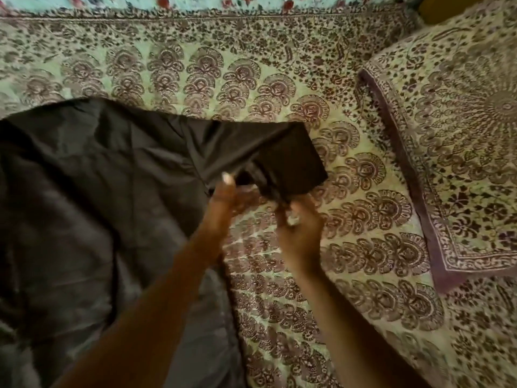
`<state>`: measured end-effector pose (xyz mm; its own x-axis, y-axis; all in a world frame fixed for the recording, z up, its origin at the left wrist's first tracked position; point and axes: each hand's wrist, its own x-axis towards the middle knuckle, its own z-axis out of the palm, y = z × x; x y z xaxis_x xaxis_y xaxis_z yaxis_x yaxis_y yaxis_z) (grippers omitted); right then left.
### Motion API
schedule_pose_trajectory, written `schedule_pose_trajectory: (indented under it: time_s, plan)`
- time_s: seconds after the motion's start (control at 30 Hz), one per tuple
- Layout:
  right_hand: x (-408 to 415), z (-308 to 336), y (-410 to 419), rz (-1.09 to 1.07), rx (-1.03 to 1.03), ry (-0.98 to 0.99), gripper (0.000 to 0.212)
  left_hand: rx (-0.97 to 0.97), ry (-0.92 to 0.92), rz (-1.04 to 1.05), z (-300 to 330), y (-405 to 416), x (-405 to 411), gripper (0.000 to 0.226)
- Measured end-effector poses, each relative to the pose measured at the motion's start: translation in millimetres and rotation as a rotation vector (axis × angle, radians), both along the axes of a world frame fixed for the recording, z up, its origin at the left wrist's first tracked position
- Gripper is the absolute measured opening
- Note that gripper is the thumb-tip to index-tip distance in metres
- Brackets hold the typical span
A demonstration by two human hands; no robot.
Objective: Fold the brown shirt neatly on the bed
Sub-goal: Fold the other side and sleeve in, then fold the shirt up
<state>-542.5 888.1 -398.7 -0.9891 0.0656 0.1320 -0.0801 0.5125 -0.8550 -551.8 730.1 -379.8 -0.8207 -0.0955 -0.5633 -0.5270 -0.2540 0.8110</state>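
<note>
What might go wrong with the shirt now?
Both hands, left and right, hold only the sleeve of the shirt, lifted off the bed. It may fold crooked. The body already looks wrinkled, so creases could get pressed in. A hard tug might drag it all out of shape.

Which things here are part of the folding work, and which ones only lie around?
Part of the job:
- brown shirt, spread on the bed
- its sleeve, held up by both hands
- left hand
- right hand
- printed bedsheet, the folding surface

Just lying about:
- pillow in matching print, at the right
- floral cloth at the far edge
</note>
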Motion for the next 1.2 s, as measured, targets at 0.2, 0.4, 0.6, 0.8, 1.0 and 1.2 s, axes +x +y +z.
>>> schedule_pose_trajectory:
  time_s: [0.2,0.4,0.6,0.8,1.0,1.2]
  plan:
    - [67,7,-99,0.289,0.059,0.111,0.014,0.073,-0.155,0.121,23,-123,19,0.054]
    - [74,23,-183,-0.245,-0.449,-0.357,0.049,0.148,-0.222,0.059,72,-240,64,0.03]
    - [19,44,-248,-0.648,-0.932,-0.797,0.067,-0.012,-0.15,-0.164,88,-346,99,0.037]
    - [33,49,-339,-0.624,-0.901,-0.905,0.047,-0.807,-0.304,-0.088,74,-468,110,0.018]
    - [58,43,-412,-0.569,-1.035,-1.016,0.03,-1.205,-0.336,0.085,64,-539,105,0.043]
    - [72,31,-408,-0.323,-0.804,-1.087,0.02,-1.428,-0.214,-0.1,47,-491,96,0.06]
